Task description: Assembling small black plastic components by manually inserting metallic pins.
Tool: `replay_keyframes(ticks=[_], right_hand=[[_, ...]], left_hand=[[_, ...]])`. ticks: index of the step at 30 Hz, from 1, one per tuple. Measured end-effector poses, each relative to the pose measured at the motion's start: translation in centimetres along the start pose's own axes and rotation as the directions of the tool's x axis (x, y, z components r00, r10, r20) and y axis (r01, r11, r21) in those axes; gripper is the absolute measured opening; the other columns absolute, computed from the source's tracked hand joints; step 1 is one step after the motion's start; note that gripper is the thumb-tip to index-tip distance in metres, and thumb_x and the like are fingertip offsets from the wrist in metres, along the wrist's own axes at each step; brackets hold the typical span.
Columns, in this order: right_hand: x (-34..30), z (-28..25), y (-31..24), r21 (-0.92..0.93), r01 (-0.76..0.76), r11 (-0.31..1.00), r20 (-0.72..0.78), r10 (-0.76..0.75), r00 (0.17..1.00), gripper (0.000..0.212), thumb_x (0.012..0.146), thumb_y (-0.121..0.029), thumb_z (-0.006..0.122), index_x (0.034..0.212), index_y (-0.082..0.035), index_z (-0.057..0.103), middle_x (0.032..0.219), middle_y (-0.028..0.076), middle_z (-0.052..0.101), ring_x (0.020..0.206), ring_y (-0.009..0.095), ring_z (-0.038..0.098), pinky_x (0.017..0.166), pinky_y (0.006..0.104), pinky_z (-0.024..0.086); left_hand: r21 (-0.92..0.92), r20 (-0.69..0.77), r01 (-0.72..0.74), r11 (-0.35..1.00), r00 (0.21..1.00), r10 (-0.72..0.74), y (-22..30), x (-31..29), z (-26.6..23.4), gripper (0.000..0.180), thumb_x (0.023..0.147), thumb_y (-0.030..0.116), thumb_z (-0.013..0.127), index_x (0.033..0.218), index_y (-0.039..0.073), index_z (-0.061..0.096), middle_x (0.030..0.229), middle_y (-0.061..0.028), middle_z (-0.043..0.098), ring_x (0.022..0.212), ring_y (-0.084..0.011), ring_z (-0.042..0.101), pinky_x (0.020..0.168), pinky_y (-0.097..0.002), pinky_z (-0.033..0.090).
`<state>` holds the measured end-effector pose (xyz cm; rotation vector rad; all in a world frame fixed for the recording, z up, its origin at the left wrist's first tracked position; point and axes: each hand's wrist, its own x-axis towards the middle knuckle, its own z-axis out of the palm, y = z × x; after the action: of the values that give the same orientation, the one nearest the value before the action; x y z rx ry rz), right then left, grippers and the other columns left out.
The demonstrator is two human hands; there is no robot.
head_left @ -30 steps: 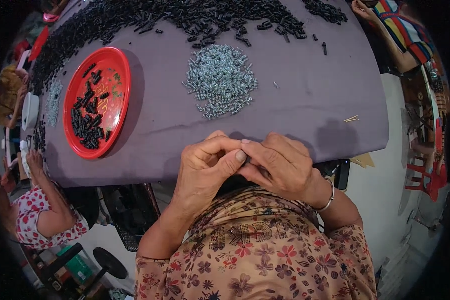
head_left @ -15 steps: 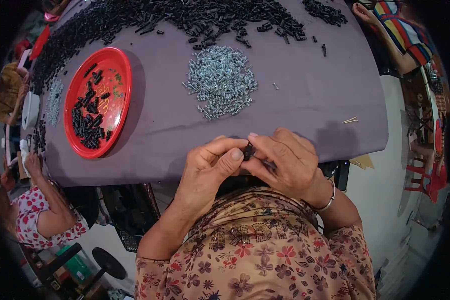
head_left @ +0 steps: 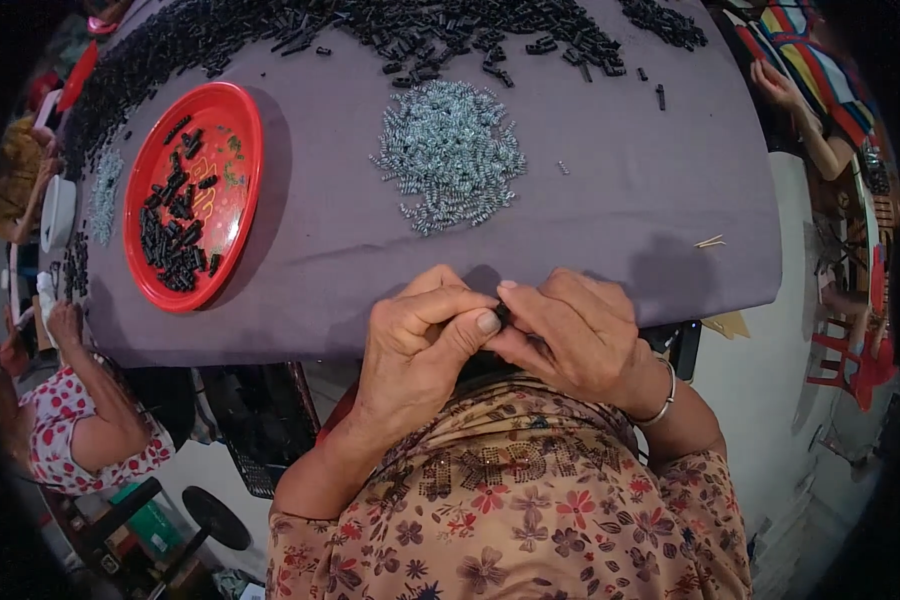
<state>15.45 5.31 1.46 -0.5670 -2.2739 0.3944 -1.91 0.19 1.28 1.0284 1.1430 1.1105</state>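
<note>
My left hand point(head_left: 420, 345) and my right hand point(head_left: 570, 330) meet at the table's near edge, both closed on one small black plastic part point(head_left: 502, 312). Thumbs and fingertips pinch it from either side and hide most of it. Beyond my hands lies a heap of small silvery coil springs point(head_left: 448, 155), with one loose spring point(head_left: 562, 168) to its right. On the left a red oval tray point(head_left: 253, 190) holds several black plastic parts point(head_left: 175, 250). A large spread of similar black parts point(head_left: 420, 30) covers the far side of the table.
Thin pale sticks point(head_left: 710, 242) lie on the grey-purple tablecloth point(head_left: 610, 220) near its right edge. A second spring pile point(head_left: 105, 195) is left of the tray. Co-workers sit at the left, one in a dotted garment point(head_left: 95, 430), and at the far right, one in a striped garment point(head_left: 810, 60).
My fingers have shifted and closed further over the black part, so less of it shows. The view has moved slightly. The far-right co-worker's hand is lower.
</note>
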Motion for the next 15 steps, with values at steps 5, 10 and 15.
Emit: replay_keyframes(ticks=[5, 10, 15], right_hand=[[-0.05, 0.09, -0.26, -0.064, -0.013, 0.998, 0.021, 0.014, 1.0, 0.034, 0.07, -0.009, 0.075, 0.094, 0.009, 0.058, 0.069, 0.009, 0.052, 0.055, 0.02, 0.054, 0.045, 0.0295, 0.044], [-0.18, 0.53, -0.48, -0.074, -0.054, 0.996, 0.01, 0.055, 0.998, 0.033, 0.068, -0.008, 0.075, 0.092, 0.008, 0.058, 0.069, 0.01, 0.053, 0.056, 0.021, 0.056, 0.046, 0.0302, 0.045], [-0.55, 1.0, -0.43, -0.021, -0.072, 0.997, 0.017, 0.073, 0.997, 0.033, 0.067, -0.006, 0.074, 0.092, 0.007, 0.058, 0.07, 0.011, 0.054, 0.057, 0.022, 0.057, 0.047, 0.031, 0.046]], left_hand=[[0.061, -0.025, 0.007, 0.998, 1.0, -0.005, -0.27, -0.06, 0.04, 0.011, 0.087, 0.006, 0.062, 0.09, -0.004, 0.066, 0.074, -0.0032, 0.052, 0.067, -0.0095, 0.048, 0.059, -0.0228, 0.039], [0.024, -0.016, 0.022, 0.999, 1.0, -0.022, -0.09, 0.08, 0.06, 0.011, 0.087, 0.006, 0.061, 0.087, -0.004, 0.065, 0.073, -0.0028, 0.051, 0.064, -0.008, 0.048, 0.056, -0.0224, 0.04], [0.054, -0.006, 0.056, 0.997, 0.998, -0.056, -0.2, 0.23, -0.04, 0.012, 0.088, 0.006, 0.06, 0.084, -0.005, 0.063, 0.073, -0.0023, 0.05, 0.064, -0.0073, 0.048, 0.056, -0.0226, 0.039]])
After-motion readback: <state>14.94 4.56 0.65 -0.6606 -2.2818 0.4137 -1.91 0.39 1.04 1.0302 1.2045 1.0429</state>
